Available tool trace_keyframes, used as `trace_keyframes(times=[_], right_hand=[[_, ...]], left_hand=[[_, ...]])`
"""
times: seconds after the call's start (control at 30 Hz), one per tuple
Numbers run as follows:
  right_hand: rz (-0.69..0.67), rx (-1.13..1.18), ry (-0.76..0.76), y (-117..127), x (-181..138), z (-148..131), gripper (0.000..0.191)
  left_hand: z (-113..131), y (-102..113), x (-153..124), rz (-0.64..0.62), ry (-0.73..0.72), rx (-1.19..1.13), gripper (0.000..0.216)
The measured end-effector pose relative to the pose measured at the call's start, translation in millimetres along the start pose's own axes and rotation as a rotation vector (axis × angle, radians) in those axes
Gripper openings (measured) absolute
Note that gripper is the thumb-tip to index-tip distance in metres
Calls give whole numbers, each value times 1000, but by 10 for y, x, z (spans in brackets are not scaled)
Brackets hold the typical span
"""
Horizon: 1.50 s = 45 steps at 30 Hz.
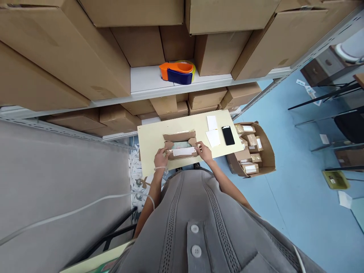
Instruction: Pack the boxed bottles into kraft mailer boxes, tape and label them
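A small cardboard box (179, 137) lies open on the cream board tabletop (153, 136) in front of me. Its far flap stands up, and a pale greenish wrapped item (182, 145) shows inside; its kind I cannot make out. Along the near side runs a flap with a white label (183, 151) and shiny tape at its ends. My left hand (161, 157) pinches the left end of this flap. At the right end, my right hand (204, 152) grips the flap's corner with bent fingers. Both hands are closed on the box.
White paper slips (212, 137) and a black phone (228, 135) lie right of the box. A large carton (267, 151) of small labelled boxes stands on the floor. An orange and blue tape dispenser (179, 72) sits on the shelf (148, 77) among brown boxes. White paper scraps (135, 167) lie left.
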State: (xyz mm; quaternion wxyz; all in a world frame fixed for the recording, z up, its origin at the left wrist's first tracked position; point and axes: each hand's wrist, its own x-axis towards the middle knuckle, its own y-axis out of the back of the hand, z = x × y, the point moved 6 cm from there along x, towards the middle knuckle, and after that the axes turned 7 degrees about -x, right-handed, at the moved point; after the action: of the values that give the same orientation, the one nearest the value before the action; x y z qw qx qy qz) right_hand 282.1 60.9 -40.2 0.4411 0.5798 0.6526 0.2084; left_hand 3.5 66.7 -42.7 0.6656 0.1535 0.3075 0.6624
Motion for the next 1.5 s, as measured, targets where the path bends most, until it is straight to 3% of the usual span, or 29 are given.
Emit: trace_keyframes(times=[0.23, 0.47, 0.57, 0.73, 0.97, 1.17, 1.33, 1.5], right_hand=[[50, -49, -3, -72, 40, -41, 35], [-1, -170, 21, 29, 258, -167, 89], [-47, -187, 119, 61, 332, -229, 98], [-13, -206, 178, 72, 272, -203, 75], [11, -315, 180, -15, 136, -178, 48], [11, -410, 149, -67, 82, -216, 46], [28, -354, 129, -43, 30, -156, 35], [79, -130, 61, -22, 22, -74, 28]], left_hand=[[28, -33, -41, 73, 4, -58, 49], [-8, -51, -16, 64, 121, -29, 79], [1, -40, 57, 24, 137, -4, 97], [20, -25, 118, -7, 126, 1, 106], [91, -27, 37, 5, 45, 52, 99], [123, -45, 23, -31, 36, 212, 65], [44, -59, -35, 52, 37, 99, 55], [-39, -89, -80, 102, -28, -36, 54]])
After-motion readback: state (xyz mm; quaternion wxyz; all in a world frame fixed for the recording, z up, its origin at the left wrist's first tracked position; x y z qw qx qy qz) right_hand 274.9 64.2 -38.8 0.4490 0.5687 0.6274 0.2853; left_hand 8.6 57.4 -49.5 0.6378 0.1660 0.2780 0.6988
